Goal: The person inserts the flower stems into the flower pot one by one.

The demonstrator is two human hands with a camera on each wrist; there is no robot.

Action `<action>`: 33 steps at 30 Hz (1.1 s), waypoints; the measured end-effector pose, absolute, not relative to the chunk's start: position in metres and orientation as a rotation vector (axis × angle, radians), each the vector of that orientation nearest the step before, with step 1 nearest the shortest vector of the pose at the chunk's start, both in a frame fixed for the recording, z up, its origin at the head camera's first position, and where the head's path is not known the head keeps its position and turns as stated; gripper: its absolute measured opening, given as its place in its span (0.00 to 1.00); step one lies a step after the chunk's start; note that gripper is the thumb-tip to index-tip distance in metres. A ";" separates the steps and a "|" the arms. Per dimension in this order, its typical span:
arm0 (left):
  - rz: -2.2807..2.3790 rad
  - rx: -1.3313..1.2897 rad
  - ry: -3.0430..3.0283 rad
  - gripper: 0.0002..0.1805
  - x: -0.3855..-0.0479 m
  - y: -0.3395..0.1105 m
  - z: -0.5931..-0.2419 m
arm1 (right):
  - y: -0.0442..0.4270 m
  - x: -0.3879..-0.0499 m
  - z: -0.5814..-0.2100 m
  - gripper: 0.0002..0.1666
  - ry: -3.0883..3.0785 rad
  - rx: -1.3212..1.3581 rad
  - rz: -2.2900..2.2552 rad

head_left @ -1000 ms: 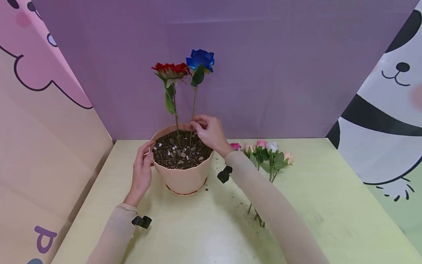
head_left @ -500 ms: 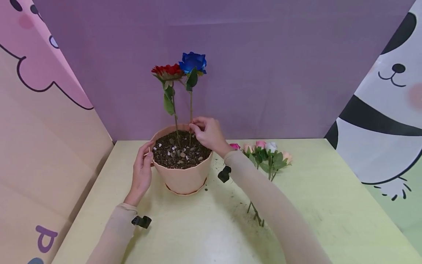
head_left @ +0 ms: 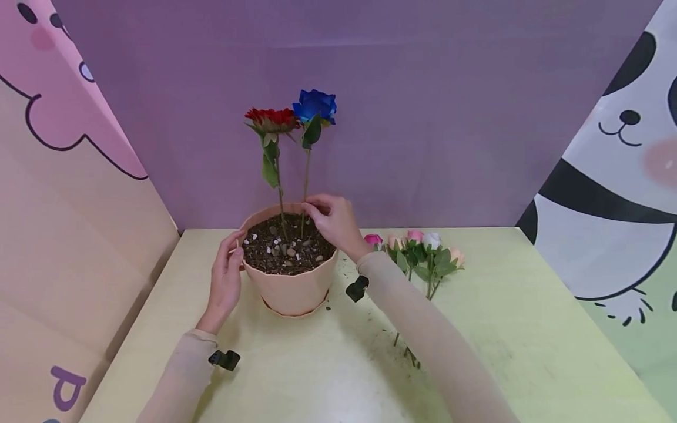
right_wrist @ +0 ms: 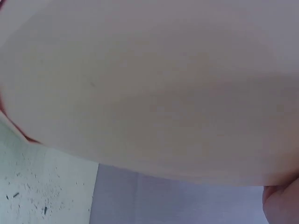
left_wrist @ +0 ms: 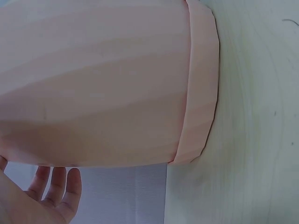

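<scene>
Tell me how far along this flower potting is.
Done, it seems: the red flower stands in the soil with neither hand on it. In hand: the right hand pinches the stem of the blue rose, which reaches the soil, while the left hand touches the pot. Probably left: the pink, white and peach flowers lying on the table, if they're meant for this pot.

Smooth, matt, plastic-looking pot (head_left: 291, 292); cloth-like blue rose (head_left: 315, 106); rough soil (head_left: 312, 249) (pebbles (head_left: 291, 252) smoother); wood-grained tabletop (head_left: 291, 370), faintly glossy
</scene>
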State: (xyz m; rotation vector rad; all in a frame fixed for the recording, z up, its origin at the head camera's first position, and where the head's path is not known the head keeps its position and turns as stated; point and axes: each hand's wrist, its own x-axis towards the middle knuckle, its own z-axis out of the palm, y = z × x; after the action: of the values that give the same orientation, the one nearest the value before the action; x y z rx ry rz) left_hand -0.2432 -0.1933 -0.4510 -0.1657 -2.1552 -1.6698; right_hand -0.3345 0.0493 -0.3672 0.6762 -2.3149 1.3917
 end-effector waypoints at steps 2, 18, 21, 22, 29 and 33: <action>-1.677 -0.161 -2.162 0.25 -0.244 -0.194 -0.450 | 0.049 -0.335 -0.368 0.13 -2.280 0.668 1.421; -1.636 -0.201 -2.132 0.25 -0.246 -0.192 -0.454 | 0.054 -0.329 -0.365 0.14 -2.135 0.573 1.442; -1.632 -0.202 -2.122 0.25 -0.246 -0.192 -0.454 | 0.058 -0.328 -0.364 0.13 -2.100 0.576 1.452; -1.631 -0.203 -2.121 0.25 -0.246 -0.192 -0.454 | 0.060 -0.327 -0.364 0.12 -2.090 0.576 1.448; -1.642 -0.193 -2.131 0.25 -0.245 -0.192 -0.454 | 0.080 -0.320 -0.364 0.11 -2.052 0.562 1.468; -1.655 -0.187 -2.130 0.24 -0.246 -0.192 -0.453 | 0.092 -0.310 -0.365 0.11 -2.089 0.526 1.494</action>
State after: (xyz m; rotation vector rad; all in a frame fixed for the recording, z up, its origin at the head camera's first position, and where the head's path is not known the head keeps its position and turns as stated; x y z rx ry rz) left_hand -0.2455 -0.1924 -0.4534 -0.1872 -2.1304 -1.6547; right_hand -0.3101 0.0923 -0.3646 0.5256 -2.0885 1.4945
